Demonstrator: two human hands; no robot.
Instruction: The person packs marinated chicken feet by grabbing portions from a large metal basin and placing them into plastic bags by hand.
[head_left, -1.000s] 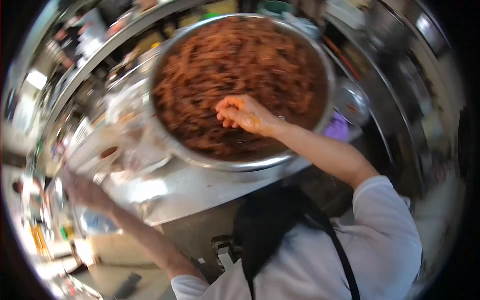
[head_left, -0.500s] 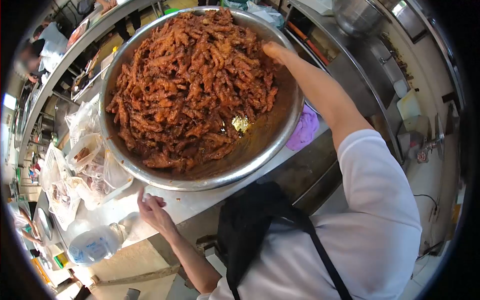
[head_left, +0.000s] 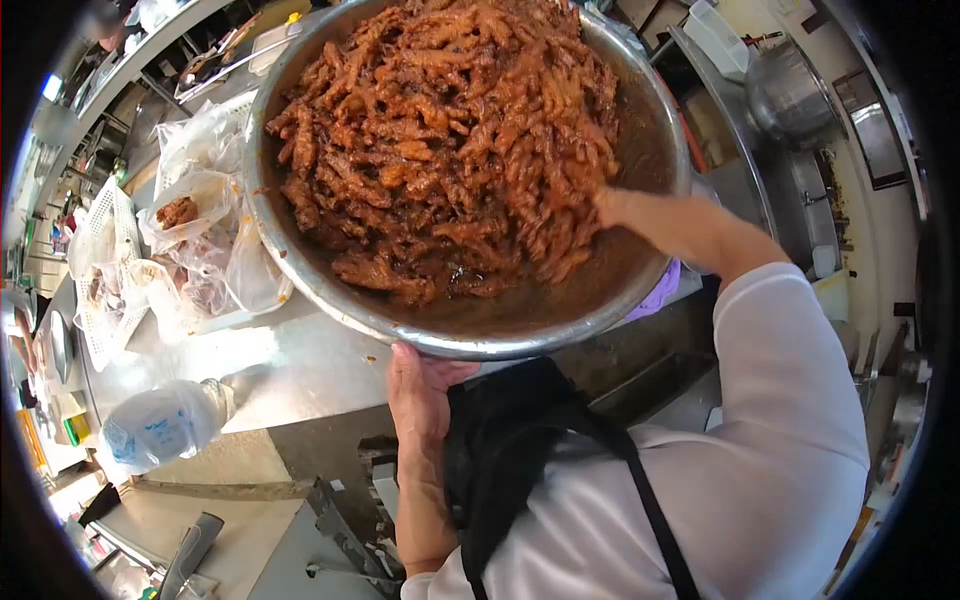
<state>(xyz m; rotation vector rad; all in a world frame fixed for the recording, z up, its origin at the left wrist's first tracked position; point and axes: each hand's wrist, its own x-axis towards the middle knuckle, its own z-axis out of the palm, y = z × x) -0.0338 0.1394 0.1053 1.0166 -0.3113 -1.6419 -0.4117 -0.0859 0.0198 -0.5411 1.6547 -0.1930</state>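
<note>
A large metal bowl [head_left: 455,345] holds a high heap of glossy, red-brown sauced chicken feet [head_left: 450,150]. My right hand [head_left: 635,215] reaches into the bowl at the heap's right side. Its fingers are sunk among the chicken feet and blurred, so their grip is hidden. Against the near rim, my left hand [head_left: 420,385] holds the bowl from outside and below, its fingertips partly covered by the rim. Dark sauce coats the bowl's inner wall at the lower right.
Left of the bowl lie clear plastic bags [head_left: 205,250] with food and a white perforated basket [head_left: 110,270]. A large plastic bottle [head_left: 160,425] lies near the edge of the metal table [head_left: 310,365]. Purple cloth [head_left: 655,292] shows under the bowl's right side. A steel pot [head_left: 790,95] stands behind.
My left hand has moved from below the rim's left side onto the near rim. My right hand has come from the far right side toward me through the chicken feet. The view has shifted.
</note>
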